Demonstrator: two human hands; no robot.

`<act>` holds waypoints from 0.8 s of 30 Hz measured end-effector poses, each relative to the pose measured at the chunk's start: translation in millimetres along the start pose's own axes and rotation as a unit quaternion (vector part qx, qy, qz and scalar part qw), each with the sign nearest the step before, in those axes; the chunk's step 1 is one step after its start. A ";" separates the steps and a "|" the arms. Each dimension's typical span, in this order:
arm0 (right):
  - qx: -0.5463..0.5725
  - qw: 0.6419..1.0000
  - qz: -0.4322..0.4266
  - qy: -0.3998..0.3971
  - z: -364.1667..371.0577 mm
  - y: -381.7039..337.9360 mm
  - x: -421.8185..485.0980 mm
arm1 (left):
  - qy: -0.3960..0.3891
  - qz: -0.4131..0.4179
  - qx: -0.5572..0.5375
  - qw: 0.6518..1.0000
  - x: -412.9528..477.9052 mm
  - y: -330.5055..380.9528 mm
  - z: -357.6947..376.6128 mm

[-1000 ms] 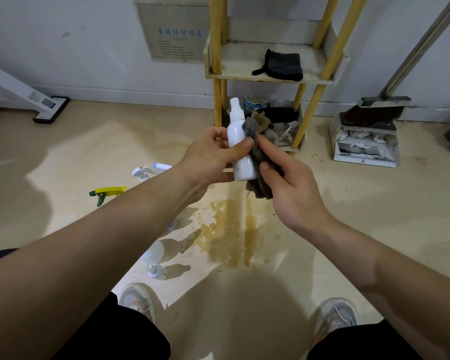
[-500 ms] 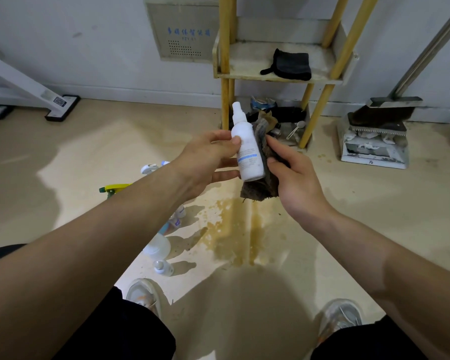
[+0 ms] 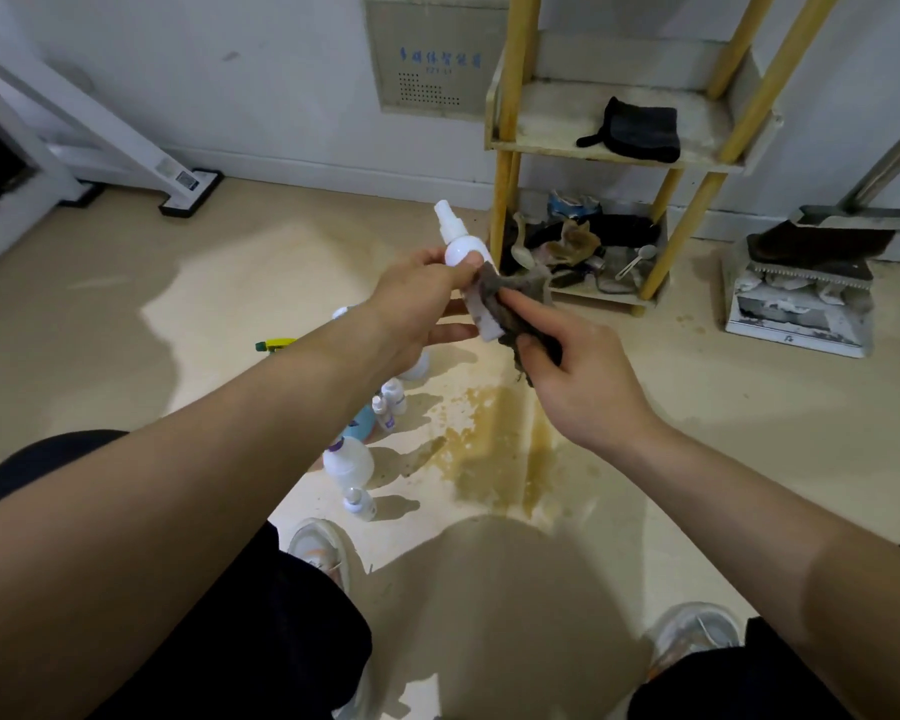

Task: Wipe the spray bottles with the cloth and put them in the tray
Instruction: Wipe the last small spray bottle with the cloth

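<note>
White plastic bottle (image 3: pixel 461 246) tilts just in front of the shelf (image 3: pixel 505 148), held at its shoulder by the left hand (image 3: pixel 417 309). The right hand (image 3: pixel 578 376) pinches the cloth (image 3: pixel 520 298) around its lower body. It is probably best to turn the bottle slowly under firm cloth pressure, avoiding the nozzle.

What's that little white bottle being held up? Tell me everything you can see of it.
The spray bottle is small, white and looks like plastic, with a rounded shoulder and a narrow pump nozzle on top. It is held in the air, tilted, its nozzle leaning up and to the left. The left hand grips its body, while the right hand presses a grey-brown cloth against its lower half. Any label is hidden.
</note>
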State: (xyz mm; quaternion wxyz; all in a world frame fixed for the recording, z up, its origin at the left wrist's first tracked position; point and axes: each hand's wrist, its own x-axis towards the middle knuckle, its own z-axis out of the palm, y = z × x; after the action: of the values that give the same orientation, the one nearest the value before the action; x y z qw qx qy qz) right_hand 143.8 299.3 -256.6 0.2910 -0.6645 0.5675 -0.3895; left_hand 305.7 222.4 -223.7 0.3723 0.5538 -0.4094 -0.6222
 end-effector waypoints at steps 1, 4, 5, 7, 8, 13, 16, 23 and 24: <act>-0.014 1.000 0.002 -0.013 2.7 -0.5 0.0 | 0.012 0.002 -0.006 1.000 -1.2 0.1 -6.4; -0.036 0.997 0.013 -0.062 11.0 -0.9 0.8 | 0.040 0.031 0.023 0.998 -8.9 -0.4 -26.9; -0.048 0.995 0.019 -0.084 13.5 -1.0 0.8 | 0.050 0.045 0.052 0.996 -12.9 -0.2 -33.3; -0.079 0.988 0.033 -0.131 18.3 -3.7 0.7 | 0.065 0.069 0.115 0.989 -21.7 -2.7 -47.5; -0.086 0.983 0.041 -0.154 21.4 -6.4 1.0 | 0.072 0.077 0.144 0.984 -26.8 -5.4 -55.0; -0.083 0.963 0.072 -0.246 53.3 -22.5 1.0 | 0.112 0.080 0.336 0.932 -51.8 -33.9 -95.4; -0.089 0.945 0.072 -0.307 80.1 -27.8 -0.2 | 0.140 0.017 0.372 0.917 -60.5 -63.5 -123.1; -0.163 0.902 0.070 -0.394 125.2 -16.2 0.6 | 0.108 -0.053 0.425 0.897 -59.5 -128.2 -173.2; -0.174 0.895 0.076 -0.403 130.6 -11.0 1.0 | 0.106 -0.064 0.435 0.892 -58.2 -139.0 -179.1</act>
State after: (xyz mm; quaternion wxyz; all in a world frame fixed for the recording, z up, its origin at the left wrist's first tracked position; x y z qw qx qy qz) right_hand 260.3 293.1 -316.2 0.4028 -0.7593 0.5095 0.0401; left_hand 488.7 312.2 -338.6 0.0950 0.7480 -0.5608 -0.3420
